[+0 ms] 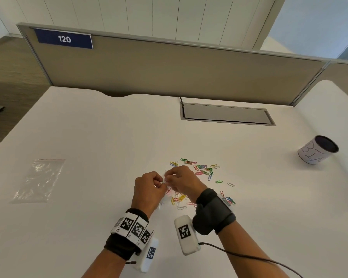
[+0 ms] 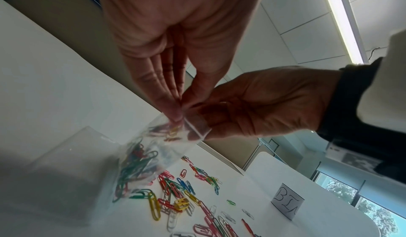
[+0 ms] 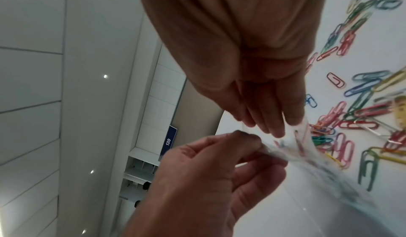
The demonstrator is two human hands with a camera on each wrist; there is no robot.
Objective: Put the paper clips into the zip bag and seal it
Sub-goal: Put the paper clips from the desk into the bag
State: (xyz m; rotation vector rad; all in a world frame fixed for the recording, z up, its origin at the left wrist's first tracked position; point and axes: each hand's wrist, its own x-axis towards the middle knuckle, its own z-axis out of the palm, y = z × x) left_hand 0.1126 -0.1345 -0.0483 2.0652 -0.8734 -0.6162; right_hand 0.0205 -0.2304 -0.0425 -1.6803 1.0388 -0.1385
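Note:
A small clear zip bag [image 2: 140, 162] holding several coloured paper clips hangs just above the white desk [image 1: 88, 137]. Both hands pinch its top edge. My left hand [image 1: 161, 182] grips the strip between thumb and fingers [image 2: 173, 112]. My right hand [image 1: 169, 178] pinches the same strip right beside it, its fingers [image 3: 274, 126] on the plastic. In the head view the hands hide most of the bag [image 1: 166, 198]. Many loose paper clips [image 1: 204, 170] lie scattered on the desk to the right of and beneath the hands, and some show close up [image 2: 175, 199] [image 3: 362, 109].
A second, empty clear zip bag [image 1: 39, 180] with a red strip lies flat at the left. A white cup [image 1: 317, 150] with handwritten letters stands at the far right. A grey cable hatch [image 1: 226, 114] sits at the back, before the beige partition [image 1: 169, 69].

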